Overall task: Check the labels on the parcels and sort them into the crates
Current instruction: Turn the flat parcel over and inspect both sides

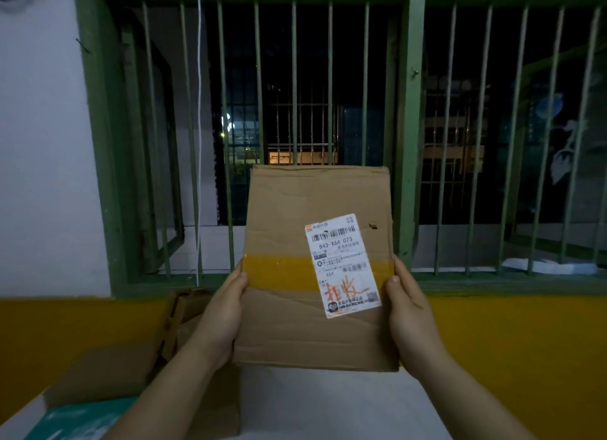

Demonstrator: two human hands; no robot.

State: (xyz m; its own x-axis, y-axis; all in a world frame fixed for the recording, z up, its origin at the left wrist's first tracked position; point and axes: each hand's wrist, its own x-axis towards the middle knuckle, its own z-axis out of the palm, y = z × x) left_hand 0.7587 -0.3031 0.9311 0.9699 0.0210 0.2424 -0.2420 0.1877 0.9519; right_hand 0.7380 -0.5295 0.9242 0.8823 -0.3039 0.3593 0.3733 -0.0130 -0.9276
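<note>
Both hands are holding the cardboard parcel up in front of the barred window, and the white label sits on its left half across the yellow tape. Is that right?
Not quite. In the head view the label sits on the right half of the parcel, not the left. The rest holds: the left hand and right hand grip its sides in front of the barred window, and the label crosses the yellow tape.

Parcel [305,334]: creased matt brown cardboard, gripped at both side edges, with a band of glossy yellow tape [279,272] running between the two grips. Label [343,265]: smooth white printed paper with a slight sheen, beside the right-hand grip, marked with orange strokes. Below the left grip, open boxes [108,370] of dull brown cardboard.
</note>
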